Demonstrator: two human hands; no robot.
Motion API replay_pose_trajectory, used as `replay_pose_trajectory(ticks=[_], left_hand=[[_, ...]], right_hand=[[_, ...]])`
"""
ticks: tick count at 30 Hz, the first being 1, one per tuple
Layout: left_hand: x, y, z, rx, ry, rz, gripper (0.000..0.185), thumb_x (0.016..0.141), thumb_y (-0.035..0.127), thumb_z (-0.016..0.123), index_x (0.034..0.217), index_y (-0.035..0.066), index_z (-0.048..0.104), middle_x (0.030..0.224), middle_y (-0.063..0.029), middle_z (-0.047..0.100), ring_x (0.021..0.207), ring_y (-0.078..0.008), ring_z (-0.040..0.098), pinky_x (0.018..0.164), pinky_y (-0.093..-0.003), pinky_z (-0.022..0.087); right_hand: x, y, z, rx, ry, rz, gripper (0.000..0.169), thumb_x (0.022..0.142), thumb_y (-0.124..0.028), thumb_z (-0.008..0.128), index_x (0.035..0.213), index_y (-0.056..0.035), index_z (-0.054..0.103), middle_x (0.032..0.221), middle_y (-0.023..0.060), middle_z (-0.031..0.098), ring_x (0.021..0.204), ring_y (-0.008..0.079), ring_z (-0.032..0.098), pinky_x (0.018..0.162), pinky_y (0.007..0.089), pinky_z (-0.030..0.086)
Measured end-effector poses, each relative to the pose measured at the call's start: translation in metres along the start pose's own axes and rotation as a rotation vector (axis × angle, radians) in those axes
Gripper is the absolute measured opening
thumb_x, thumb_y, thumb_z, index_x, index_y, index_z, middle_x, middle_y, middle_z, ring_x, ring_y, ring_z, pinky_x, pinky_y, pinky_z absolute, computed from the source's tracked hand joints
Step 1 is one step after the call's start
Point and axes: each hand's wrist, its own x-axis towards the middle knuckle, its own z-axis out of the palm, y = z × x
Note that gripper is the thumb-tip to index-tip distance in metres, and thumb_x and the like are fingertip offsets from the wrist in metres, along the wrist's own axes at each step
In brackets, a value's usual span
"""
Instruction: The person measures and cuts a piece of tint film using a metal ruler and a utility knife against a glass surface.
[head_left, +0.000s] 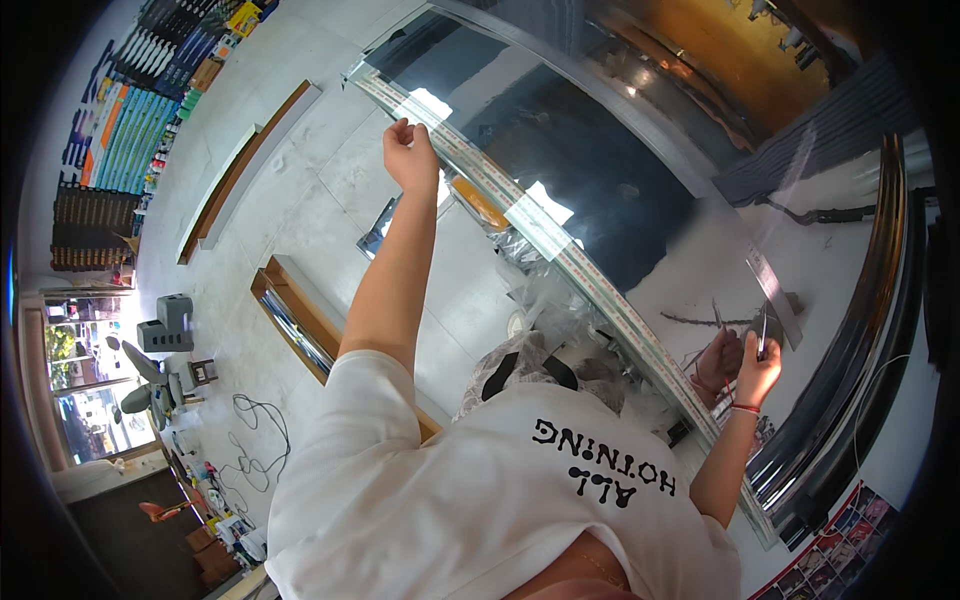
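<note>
A large glass-topped table or panel (660, 307) with a glossy reflecting surface lies before me. Printed strips (540, 225) run along its near edge. My left hand (412, 154) is at the far-left part of this edge, fingers curled in; whether they pinch a thin film cannot be told. My right hand (757, 371) is over the surface at the right, closed on a slim metallic tool (763, 337), perhaps a knife, pointing away from me. Its reflection shows beside the hand. A flat metal ruler or scraper (769, 281) lies just beyond.
Long dark rolls (855, 360) lie at the right. Crumpled clear plastic (536, 277) hangs below the near edge. An open long carton (289, 315) and brown-and-white long boxes (240, 187) are on the tiled floor at the left, with a loose cable (259, 442).
</note>
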Motion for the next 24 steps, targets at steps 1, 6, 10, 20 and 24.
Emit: replay_pose_trajectory(ticks=[1, 6, 10, 20, 24], left_hand=[[0.03, -0.011, -0.003, 0.082, -0.02, -0.002, 0.033, 0.079, 0.015, 0.064, 0.106, -0.002, 0.057, 0.096, -0.0118, 0.064, 0.089, -0.0183, 0.06, 0.076, -0.0296, 0.047], [0.152, -0.057, 0.019, 0.323, -0.105, 0.001, 0.052, 0.072, 0.023, 0.069, 0.113, -0.005, 0.054, 0.099, -0.0173, 0.063, 0.092, -0.0286, 0.061, 0.08, -0.0353, 0.047], [0.211, -0.084, 0.055, 0.339, 0.06, -0.101, 0.069, 0.063, 0.021, 0.079, 0.116, -0.011, 0.048, 0.101, -0.0225, 0.062, 0.089, -0.0291, 0.063, 0.079, -0.036, 0.048], [0.291, -0.12, 0.092, -0.286, -0.237, -0.759, 0.025, 0.072, 0.008, 0.076, 0.08, 0.003, 0.052, 0.074, -0.0084, 0.056, 0.057, -0.015, 0.051, 0.047, -0.0226, 0.04], [0.33, -0.129, 0.078, -0.036, -0.15, -0.676, 0.046, 0.069, 0.02, 0.079, 0.101, -0.004, 0.057, 0.092, -0.0142, 0.06, 0.079, -0.0244, 0.06, 0.069, -0.0321, 0.049]], right_hand=[[-0.012, -0.013, 0.002, -0.141, 0.002, 0.001, 0.031, 0.082, -0.026, 0.067, 0.076, 0.0003, 0.054, 0.061, 0.0007, 0.044, 0.056, 0.0086, 0.037, 0.052, 0.0261, 0.035], [-0.052, -0.064, 0.009, -0.269, 0.018, 0.049, 0.024, 0.082, -0.023, 0.066, 0.079, -0.0004, 0.057, 0.059, 0.0011, 0.047, 0.054, 0.0084, 0.038, 0.049, 0.0266, 0.035], [-0.06, -0.081, -0.008, -0.467, 0.04, 0.073, 0.02, 0.086, -0.021, 0.06, 0.085, -0.0014, 0.06, 0.058, 0.0079, 0.05, 0.05, 0.0134, 0.042, 0.05, 0.0296, 0.037], [0.008, -0.048, -0.026, -0.644, -0.125, 0.14, 0.024, 0.087, -0.016, 0.052, 0.106, -0.0084, 0.064, 0.077, 0.0151, 0.064, 0.065, 0.0279, 0.061, 0.061, 0.0344, 0.046], [0.059, -0.031, -0.008, -0.591, -0.186, 0.071, 0.024, 0.087, -0.019, 0.054, 0.108, -0.012, 0.064, 0.091, 0.0205, 0.063, 0.085, 0.0371, 0.06, 0.075, 0.0391, 0.048]])
